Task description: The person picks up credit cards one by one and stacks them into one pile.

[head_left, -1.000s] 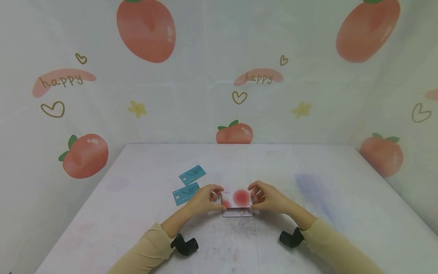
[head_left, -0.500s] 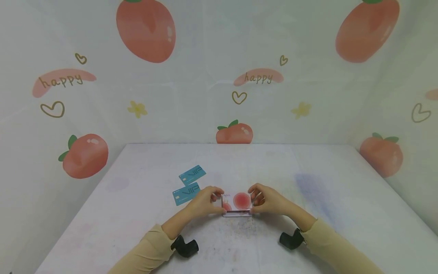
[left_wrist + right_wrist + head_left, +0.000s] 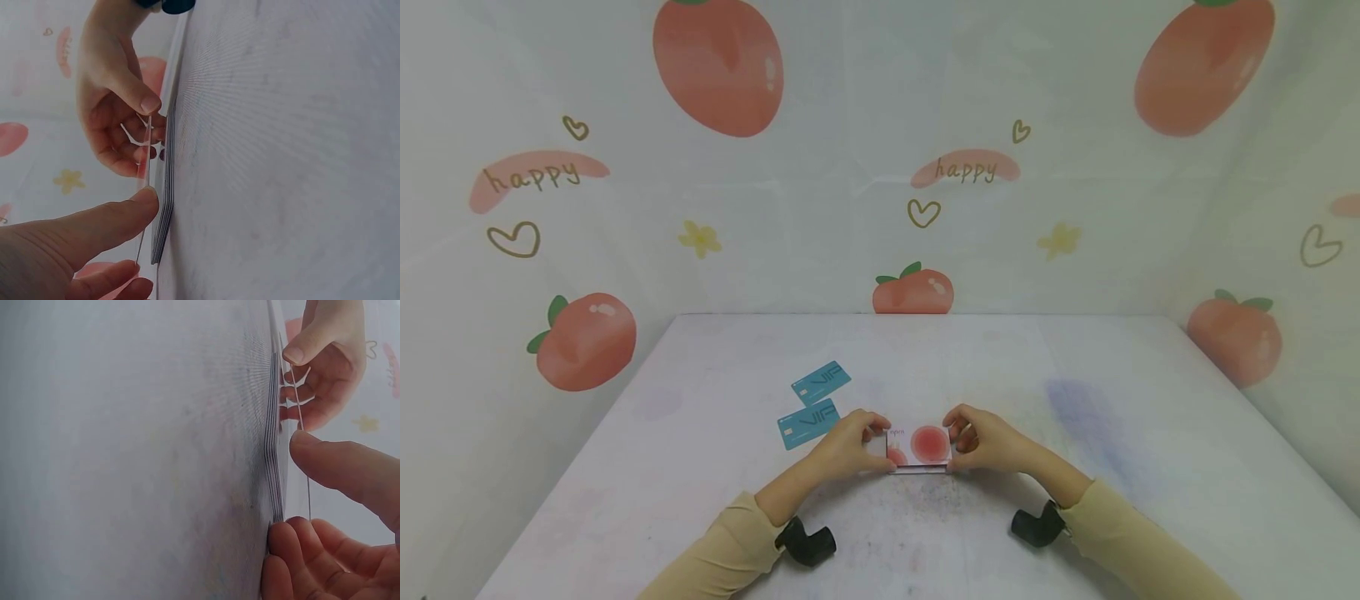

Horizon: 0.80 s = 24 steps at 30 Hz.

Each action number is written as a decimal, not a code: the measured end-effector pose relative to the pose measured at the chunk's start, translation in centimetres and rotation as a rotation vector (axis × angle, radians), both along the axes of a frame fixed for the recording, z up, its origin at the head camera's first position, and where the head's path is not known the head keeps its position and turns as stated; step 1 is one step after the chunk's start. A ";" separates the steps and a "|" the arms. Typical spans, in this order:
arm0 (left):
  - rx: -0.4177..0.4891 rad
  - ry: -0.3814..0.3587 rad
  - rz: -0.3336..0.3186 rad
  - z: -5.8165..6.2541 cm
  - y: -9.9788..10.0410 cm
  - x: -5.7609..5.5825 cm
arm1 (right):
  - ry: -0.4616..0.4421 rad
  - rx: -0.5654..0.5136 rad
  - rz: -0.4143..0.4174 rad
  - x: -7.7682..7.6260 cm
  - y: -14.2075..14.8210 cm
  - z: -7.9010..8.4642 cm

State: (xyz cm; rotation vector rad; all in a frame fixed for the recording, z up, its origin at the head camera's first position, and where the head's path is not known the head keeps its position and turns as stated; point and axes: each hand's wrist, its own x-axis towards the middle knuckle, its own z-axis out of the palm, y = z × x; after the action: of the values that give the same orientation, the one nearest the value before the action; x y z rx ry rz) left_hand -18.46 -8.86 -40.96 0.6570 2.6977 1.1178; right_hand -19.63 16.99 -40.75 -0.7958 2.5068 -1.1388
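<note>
Between my two hands is a white card (image 3: 919, 445) with pink and red round prints, held level by its short ends. My left hand (image 3: 852, 443) pinches its left end with thumb and fingers. At the other end my right hand (image 3: 987, 439) pinches it the same way. Right under the card lies a neat stack of similar cards (image 3: 272, 444) on the table, its front edge showing past the held card in the head view. Both wrist views show a narrow gap between the held card's thin edge and the stack (image 3: 164, 212).
Two blue VIP cards lie to the left of the stack, the nearer one (image 3: 805, 425) close by my left wrist and the farther one (image 3: 822, 383) behind it. The white table (image 3: 985, 350) runs back to a fruit-printed cloth wall (image 3: 805, 250).
The held card has come down and toward me with both hands, so less of the stack's front shows beneath it. The blue cards have stayed in place.
</note>
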 end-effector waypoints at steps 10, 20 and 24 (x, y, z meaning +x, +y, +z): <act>-0.014 -0.003 -0.004 0.1 0.0 0.1 | -0.010 0.038 -0.015 0.2 -0.4 0.2; -0.015 -0.026 -0.007 0.1 -0.1 0.2 | -0.010 0.061 -0.011 0.2 -0.5 0.2; -0.020 -0.019 -0.008 0.0 -0.1 0.2 | -0.015 0.067 -0.009 0.2 -0.6 0.2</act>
State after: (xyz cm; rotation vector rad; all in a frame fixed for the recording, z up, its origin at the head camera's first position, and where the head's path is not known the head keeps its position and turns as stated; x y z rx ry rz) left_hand -18.29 -8.98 -40.99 0.6507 2.6844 1.0887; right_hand -19.43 16.40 -40.57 -0.7559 2.5239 -1.0544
